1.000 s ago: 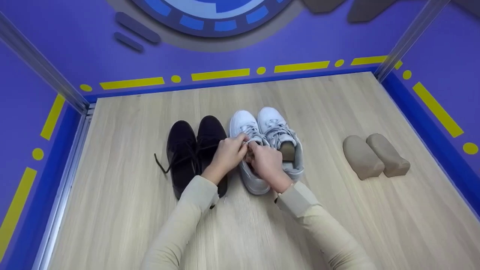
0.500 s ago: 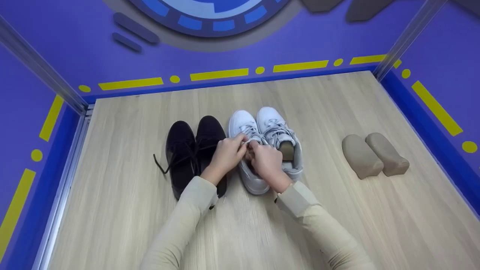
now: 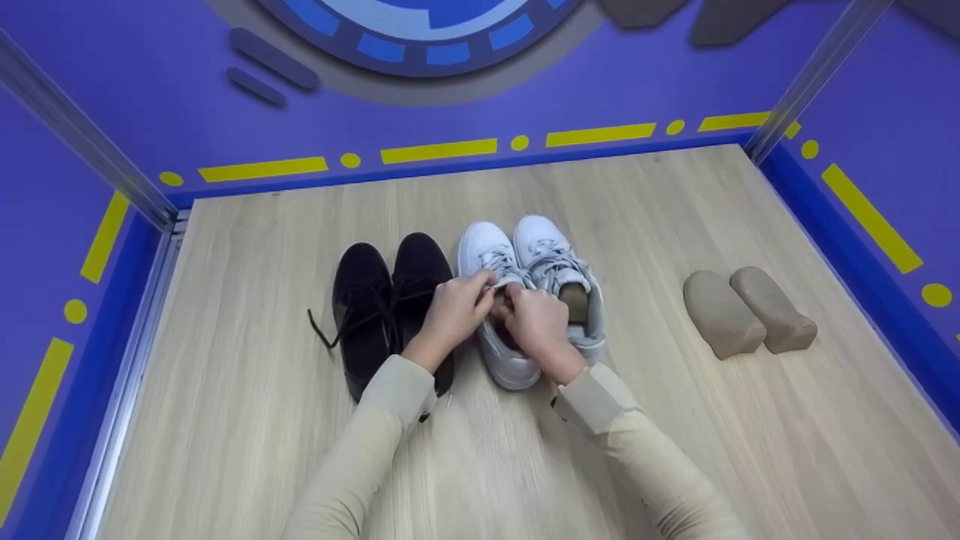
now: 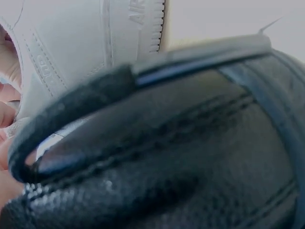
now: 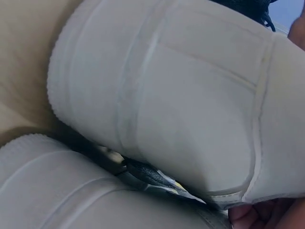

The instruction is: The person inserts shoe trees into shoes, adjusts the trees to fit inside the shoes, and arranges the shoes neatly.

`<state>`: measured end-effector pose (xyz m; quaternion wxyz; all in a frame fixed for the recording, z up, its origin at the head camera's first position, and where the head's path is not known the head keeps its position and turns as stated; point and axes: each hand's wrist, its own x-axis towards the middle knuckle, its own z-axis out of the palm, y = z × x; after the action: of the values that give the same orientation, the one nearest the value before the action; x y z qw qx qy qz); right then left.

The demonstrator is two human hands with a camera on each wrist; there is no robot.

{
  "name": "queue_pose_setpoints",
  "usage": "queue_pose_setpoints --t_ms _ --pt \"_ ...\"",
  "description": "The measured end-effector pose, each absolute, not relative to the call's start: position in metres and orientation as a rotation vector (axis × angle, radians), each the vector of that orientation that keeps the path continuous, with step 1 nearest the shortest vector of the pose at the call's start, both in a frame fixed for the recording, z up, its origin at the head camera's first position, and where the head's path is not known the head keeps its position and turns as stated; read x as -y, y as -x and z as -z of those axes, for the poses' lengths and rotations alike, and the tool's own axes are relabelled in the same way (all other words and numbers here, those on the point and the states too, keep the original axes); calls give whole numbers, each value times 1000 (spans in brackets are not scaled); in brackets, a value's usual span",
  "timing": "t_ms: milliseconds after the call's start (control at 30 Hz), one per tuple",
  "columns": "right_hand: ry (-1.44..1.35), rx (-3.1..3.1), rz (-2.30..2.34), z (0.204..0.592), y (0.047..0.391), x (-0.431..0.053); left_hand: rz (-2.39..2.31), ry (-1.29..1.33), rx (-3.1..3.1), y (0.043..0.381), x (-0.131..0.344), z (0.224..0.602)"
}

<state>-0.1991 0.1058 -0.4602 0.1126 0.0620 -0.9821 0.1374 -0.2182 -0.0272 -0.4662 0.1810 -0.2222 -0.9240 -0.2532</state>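
Note:
A pair of white lace-up sneakers stands toes away from me in the middle of the board. Both hands work at the left white sneaker. My left hand pinches its upper beside the laces. Curled at the tongue and opening, my right hand grips the same shoe; its fingertips are partly hidden. In the left wrist view, fingers show past the sneaker's side. The right white sneaker holds a brown shoe insert in its opening.
Black lace-up shoes stand close on the left, under my left wrist, one lace trailing outward. Two brown foot-shaped shoe inserts lie to the right. Blue-purple panels wall in the wooden board.
My right hand has shifted very slightly to the right at the sneaker's opening. The left hand and the shoes keep their places.

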Motion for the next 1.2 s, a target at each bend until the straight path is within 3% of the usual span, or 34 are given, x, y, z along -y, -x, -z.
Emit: queue_pose_setpoints --t_ms 400,1200 --pt "-187 2854 -953 447 197 -127 670 738 2564 215 27 469" --pt "-325 2812 -1112 447 189 -150 604 620 2574 208 20 477"
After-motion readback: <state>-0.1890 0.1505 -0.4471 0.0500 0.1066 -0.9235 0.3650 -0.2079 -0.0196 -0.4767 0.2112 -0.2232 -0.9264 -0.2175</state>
